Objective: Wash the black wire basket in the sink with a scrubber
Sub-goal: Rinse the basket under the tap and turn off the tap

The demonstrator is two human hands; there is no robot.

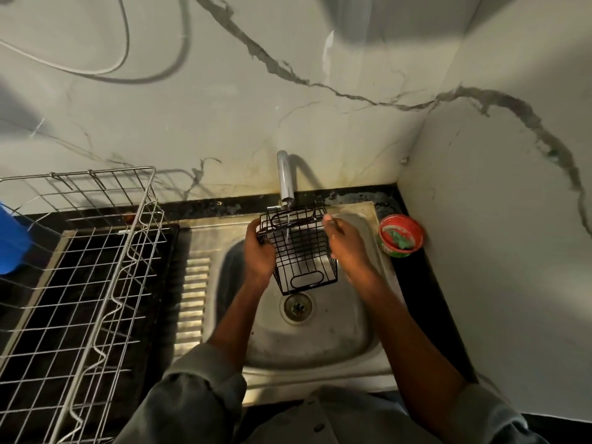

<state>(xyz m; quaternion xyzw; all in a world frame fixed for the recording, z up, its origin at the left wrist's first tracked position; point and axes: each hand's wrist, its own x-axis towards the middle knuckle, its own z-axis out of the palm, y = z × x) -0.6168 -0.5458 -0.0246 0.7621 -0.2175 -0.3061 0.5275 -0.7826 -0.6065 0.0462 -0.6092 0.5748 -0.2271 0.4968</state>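
Nearest the camera are grey sleeves (pixel 192 389), with both forearms reaching up toward twelve o'clock over the steel sink (pixel 320 341). The black wire basket (pixel 298 248) hangs above the bowl, just beyond the drain (pixel 297 307), tilted with its far end up under the tap (pixel 285 181). A thin stream of water runs from the spout through the mesh.

The left hand (pixel 259 248) grips the basket's nine o'clock side, fingers curled round the wires near the far corner. The right hand (pixel 344 240) lies along the three o'clock side with fingers fairly straight, its fingertips at the far corner. Whether they pinch a wire or only steady it, I cannot tell.

No scrubber shows in either hand. At three o'clock from the basket, on the dark counter beside the sink, sits a small red tub (pixel 400 235) with something green inside, possibly the scrubber or soap, though it is too small to be sure. A silver dish rack (pixel 83 283) stands at nine o'clock.

By my reading this is a rinse under running water. No suds are visible on the wires, so whether scrubbing is done or yet to start cannot be settled here.
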